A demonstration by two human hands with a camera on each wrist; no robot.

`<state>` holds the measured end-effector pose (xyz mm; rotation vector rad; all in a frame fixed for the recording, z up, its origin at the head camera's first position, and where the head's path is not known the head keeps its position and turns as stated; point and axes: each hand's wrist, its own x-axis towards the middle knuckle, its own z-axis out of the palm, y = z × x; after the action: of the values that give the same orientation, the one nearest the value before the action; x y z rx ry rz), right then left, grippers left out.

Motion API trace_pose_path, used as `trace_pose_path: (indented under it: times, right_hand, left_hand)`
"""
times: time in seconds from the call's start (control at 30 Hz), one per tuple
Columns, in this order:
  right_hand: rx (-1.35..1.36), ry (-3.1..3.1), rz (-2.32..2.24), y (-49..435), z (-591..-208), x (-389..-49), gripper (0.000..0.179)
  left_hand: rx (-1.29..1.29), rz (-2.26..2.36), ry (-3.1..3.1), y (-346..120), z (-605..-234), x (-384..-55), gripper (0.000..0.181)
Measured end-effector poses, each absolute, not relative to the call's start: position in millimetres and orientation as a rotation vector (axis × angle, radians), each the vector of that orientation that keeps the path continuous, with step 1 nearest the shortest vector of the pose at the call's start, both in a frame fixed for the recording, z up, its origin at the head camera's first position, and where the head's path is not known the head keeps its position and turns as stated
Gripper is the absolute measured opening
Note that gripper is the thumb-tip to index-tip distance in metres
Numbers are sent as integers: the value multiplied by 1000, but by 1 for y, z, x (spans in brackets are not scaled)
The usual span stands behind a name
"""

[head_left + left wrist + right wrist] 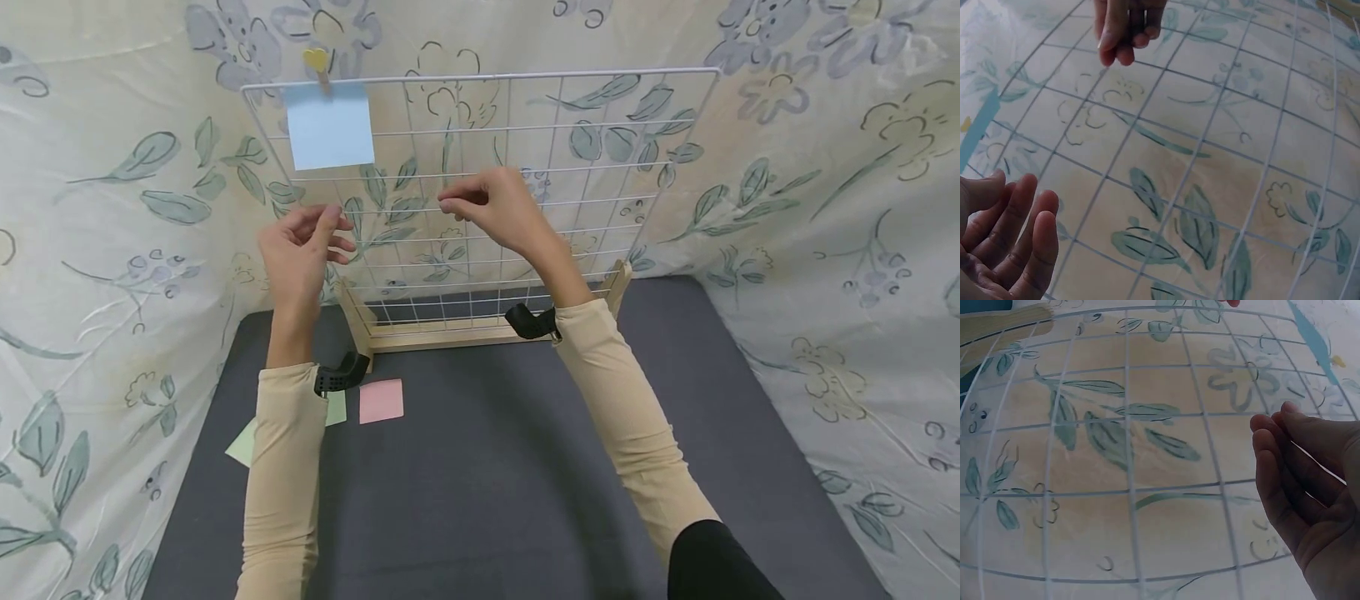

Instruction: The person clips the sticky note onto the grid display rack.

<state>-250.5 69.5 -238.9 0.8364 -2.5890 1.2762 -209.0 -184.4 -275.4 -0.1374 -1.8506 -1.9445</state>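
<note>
A blue sheet hangs upper left on a white wire grid, under a yellow heart clip.

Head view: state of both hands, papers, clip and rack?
Left hand: fingers loose, empty
Right hand: fingertips together, nothing visible held
Blue paper: hanging, clipped
Heart clip: gripping blue paper's top
Pink paper: lying on table
Green paper: on table, partly hidden
Rack: upright
</note>
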Motion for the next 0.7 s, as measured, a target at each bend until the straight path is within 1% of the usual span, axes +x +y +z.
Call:
trace_pose_path:
  times: [0.23,0.57,0.7]
  right_hand:
    - [801,-2583,1347,77,-266,-253,20]
    - [759,-2583,1436,87,-288,-251,20]
    - [740,-2592,1446,92,-298,-250,21]
  left_hand:
    - [-174,-1939,-1867,-182,-291,-211,27]
    - [-132,-1898,-1933,-183,-308,-209,27]
    - [-124,-1873,-1969,-183,-313,-208,25]
